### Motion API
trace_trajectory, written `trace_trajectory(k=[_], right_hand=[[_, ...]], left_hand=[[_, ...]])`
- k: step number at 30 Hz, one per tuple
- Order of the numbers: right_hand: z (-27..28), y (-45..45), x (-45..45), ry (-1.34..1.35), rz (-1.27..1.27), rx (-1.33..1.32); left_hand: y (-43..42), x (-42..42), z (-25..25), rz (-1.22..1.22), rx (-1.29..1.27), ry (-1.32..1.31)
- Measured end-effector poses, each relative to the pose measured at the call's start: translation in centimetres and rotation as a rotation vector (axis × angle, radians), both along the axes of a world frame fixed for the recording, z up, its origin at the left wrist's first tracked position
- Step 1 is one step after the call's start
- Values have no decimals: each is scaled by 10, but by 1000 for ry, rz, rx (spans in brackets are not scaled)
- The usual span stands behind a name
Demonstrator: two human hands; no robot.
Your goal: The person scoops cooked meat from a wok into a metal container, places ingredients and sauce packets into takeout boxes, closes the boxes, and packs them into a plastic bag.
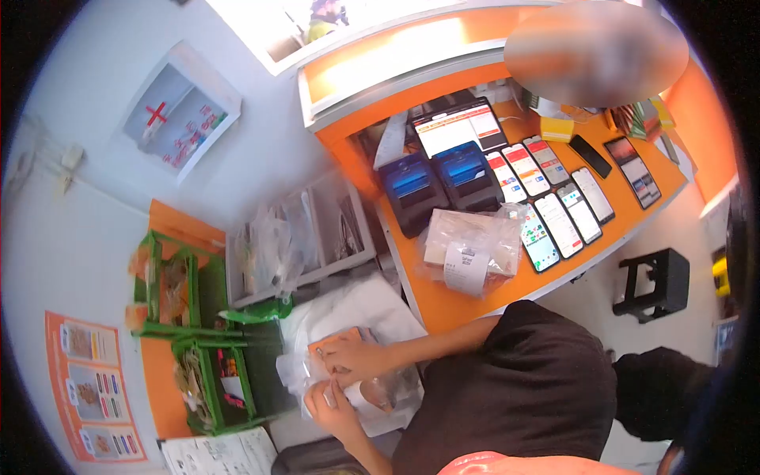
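Observation:
A package with orange and white parts, in clear plastic (294, 370), lies on a white plastic-covered surface (317, 305) low in the middle of the head view. My right hand (352, 356) rests over its orange part, fingers bent against it. Just below, my left hand (332, 408), with a ring on one finger, has its fingertips closed at the wrapping near my right fingers. Exactly what those fingertips grip is hidden. A brown patch (376, 393) shows on the package beside my right wrist.
Right of my arms, an orange counter (467, 305) carries a bagged parcel with a label (467, 253), two dark printers (416, 190), a tablet (459, 131) and several phones (558, 226). Green baskets (214, 380) and a grey bin (348, 229) stand left. A black stool (653, 281) is on the floor.

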State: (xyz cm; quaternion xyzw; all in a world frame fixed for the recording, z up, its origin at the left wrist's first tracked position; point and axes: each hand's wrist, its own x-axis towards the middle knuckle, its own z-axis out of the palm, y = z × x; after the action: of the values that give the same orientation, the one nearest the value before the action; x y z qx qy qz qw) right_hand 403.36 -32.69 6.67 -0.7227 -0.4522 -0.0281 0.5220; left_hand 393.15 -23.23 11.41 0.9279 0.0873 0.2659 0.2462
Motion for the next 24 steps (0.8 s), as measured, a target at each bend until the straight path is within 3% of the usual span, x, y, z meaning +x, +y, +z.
trace_trajectory(k=[3,4,6,7,11,17,19,22,24], right_hand=[[-18,5,8,-151,64,61],[-6,5,3,-58,-17,201],[2,21,-7,-67,10,-132],[3,17,-3,-72,-4,-178],[-2,40,-10,-187,-87,-84],[-1,20,-16,-263,-222,-66],[-6,15,-14,-241,-167,-92],[-19,21,-2,-4,122,-66],[-25,23,1,12,105,-10]], left_hand=[[-2,0,8,-70,42,6],[-3,-2,10,-44,26,48],[18,-20,-8,1,113,74],[28,-20,-18,-52,147,78],[22,-7,-23,-191,52,-173],[16,16,-32,-310,10,-216],[18,16,-35,-301,-17,-203],[20,11,-40,-274,-29,-192],[25,7,-42,-271,-46,-213]])
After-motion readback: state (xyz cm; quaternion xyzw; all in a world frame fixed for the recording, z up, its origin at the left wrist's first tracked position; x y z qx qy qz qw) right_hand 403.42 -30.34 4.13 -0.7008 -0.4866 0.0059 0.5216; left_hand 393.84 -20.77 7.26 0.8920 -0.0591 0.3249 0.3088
